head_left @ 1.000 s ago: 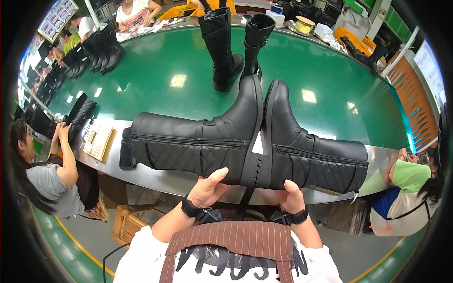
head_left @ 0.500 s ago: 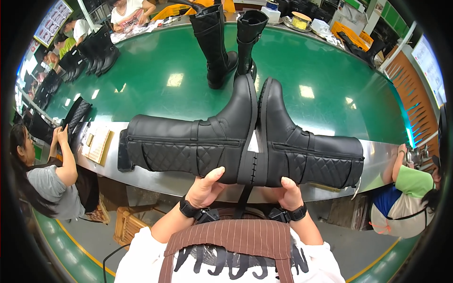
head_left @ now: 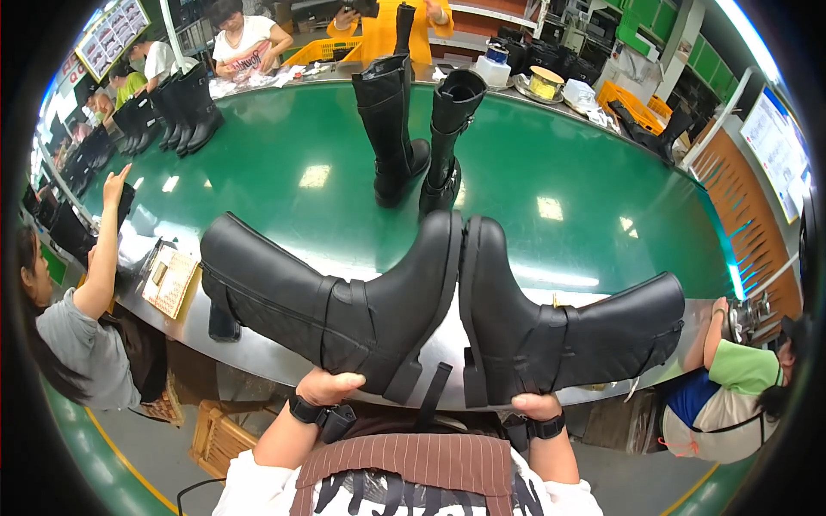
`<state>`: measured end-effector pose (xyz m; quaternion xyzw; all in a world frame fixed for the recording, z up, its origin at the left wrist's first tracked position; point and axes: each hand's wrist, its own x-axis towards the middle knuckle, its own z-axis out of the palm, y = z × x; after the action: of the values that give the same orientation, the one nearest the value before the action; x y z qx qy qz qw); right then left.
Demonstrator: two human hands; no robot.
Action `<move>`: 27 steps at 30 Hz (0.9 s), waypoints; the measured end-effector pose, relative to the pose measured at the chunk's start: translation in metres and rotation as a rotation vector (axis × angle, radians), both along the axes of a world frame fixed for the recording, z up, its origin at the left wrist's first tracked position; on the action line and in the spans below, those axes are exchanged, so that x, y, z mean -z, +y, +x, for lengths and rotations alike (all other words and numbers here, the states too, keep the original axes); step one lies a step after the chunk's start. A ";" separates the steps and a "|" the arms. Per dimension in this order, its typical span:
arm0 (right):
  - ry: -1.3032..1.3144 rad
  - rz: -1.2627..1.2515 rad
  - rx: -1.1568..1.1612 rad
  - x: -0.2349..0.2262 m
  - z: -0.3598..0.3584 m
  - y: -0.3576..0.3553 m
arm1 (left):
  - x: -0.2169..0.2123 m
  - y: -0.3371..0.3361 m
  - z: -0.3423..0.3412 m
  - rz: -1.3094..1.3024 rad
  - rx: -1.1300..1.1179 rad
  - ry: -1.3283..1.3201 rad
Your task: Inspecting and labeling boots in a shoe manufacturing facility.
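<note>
Green conveyor belt [head_left: 284, 185]: 2 black boots [head_left: 419, 138] upright mid-belt, more boots [head_left: 176, 107] far left.

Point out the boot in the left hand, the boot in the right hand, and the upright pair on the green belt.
left boot [head_left: 344, 301], head view, ankle strap
right boot [head_left: 559, 331], head view, ankle
upright pair [head_left: 391, 129], head view, left boot's shaft

Left hand [head_left: 329, 386], right hand [head_left: 535, 405], fingers clasped.
</note>
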<state>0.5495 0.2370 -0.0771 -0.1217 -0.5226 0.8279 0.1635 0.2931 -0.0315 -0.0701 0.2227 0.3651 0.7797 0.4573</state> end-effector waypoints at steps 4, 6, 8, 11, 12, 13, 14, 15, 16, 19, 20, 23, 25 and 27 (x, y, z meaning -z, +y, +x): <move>0.014 -0.117 0.152 -0.008 -0.011 0.001 | -0.017 0.007 0.005 -0.144 -0.236 0.012; -0.176 -0.047 0.200 -0.016 -0.012 0.008 | -0.024 0.010 0.000 -0.392 -0.432 0.388; -0.155 -0.062 0.238 -0.023 -0.012 0.013 | -0.025 0.014 -0.005 -0.478 -0.492 0.552; -0.112 0.073 0.280 -0.030 -0.012 0.025 | -0.015 0.019 -0.011 -0.876 -0.685 0.881; -0.142 0.066 0.299 -0.032 -0.012 0.029 | -0.011 0.019 -0.012 -0.847 -0.705 0.915; -0.143 0.079 0.273 -0.033 -0.011 0.035 | -0.007 0.020 -0.012 -0.825 -0.694 0.912; -0.132 0.105 0.244 -0.034 -0.009 0.039 | -0.004 0.020 -0.012 -0.781 -0.704 0.889; -0.318 0.050 0.234 -0.034 -0.007 0.044 | -0.003 0.020 -0.012 -0.749 -0.734 0.862; -0.284 0.026 0.199 -0.034 -0.004 0.047 | -0.005 0.018 -0.011 -0.791 -0.720 0.873; -0.184 -0.019 0.137 -0.031 0.004 0.055 | -0.027 0.006 -0.007 -1.116 -0.631 0.967; -0.192 -0.037 0.134 -0.029 0.007 0.056 | -0.038 0.002 -0.004 -1.230 -0.648 1.053; -0.060 -0.081 0.101 -0.027 0.016 0.062 | -0.074 -0.001 0.012 -1.386 -0.018 1.251; 0.003 -0.093 0.073 -0.027 0.022 0.064 | -0.086 0.016 0.021 -0.834 -0.130 0.953; -0.078 -0.146 0.061 -0.028 0.028 0.063 | -0.085 0.048 0.023 -0.421 -0.200 0.696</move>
<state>0.5770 0.2997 -0.0488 -0.1813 -0.4627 0.8530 0.1591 0.3160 0.0163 0.0147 0.3380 0.6693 0.6067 0.2640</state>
